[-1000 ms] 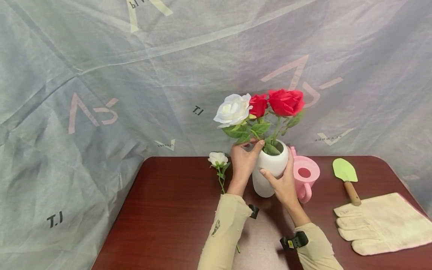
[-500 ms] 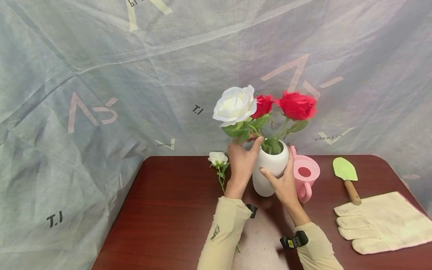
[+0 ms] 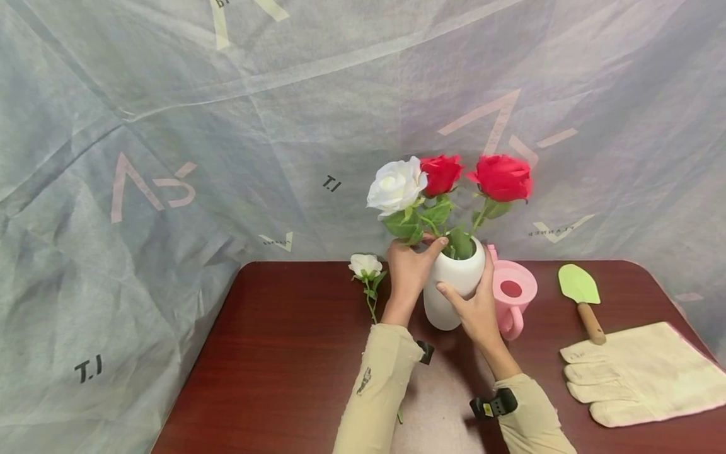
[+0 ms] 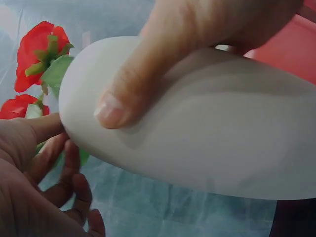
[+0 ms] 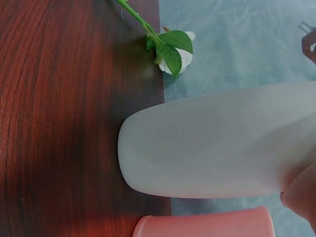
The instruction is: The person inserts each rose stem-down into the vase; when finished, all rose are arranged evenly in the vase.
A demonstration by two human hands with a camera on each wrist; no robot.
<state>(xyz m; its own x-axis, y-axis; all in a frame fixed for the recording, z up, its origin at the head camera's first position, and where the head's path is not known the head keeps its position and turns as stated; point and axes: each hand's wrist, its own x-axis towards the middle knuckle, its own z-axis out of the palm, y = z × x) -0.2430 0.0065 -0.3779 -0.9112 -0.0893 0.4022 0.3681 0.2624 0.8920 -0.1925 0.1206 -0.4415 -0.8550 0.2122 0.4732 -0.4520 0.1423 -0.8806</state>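
In the head view a tall white vase point(image 3: 443, 309) stands on the table. My right hand point(image 3: 479, 309) holds its right side, thumb across the front, as the left wrist view also shows. My left hand point(image 3: 409, 271) is at the left of the vase's mouth and pinches the stem of a white rose point(image 3: 395, 186), whose bloom leans out to the left. Two red roses, one in the middle point(image 3: 441, 174) and one at the right point(image 3: 503, 178), rise from the vase. The left fingertips are partly hidden by leaves.
Right of the vase is a pink watering can point(image 3: 515, 280), close beside it. A green-bladed trowel point(image 3: 580, 287) and a cream work glove point(image 3: 652, 378) lie farther right. Another white rose point(image 3: 366, 267) lies on the table point(image 3: 272, 353) at left, its stem partly under the left arm.
The white rose rose a little, then came down again with my left hand. Both red roses have shifted to the right. My right hand has stayed on the vase.
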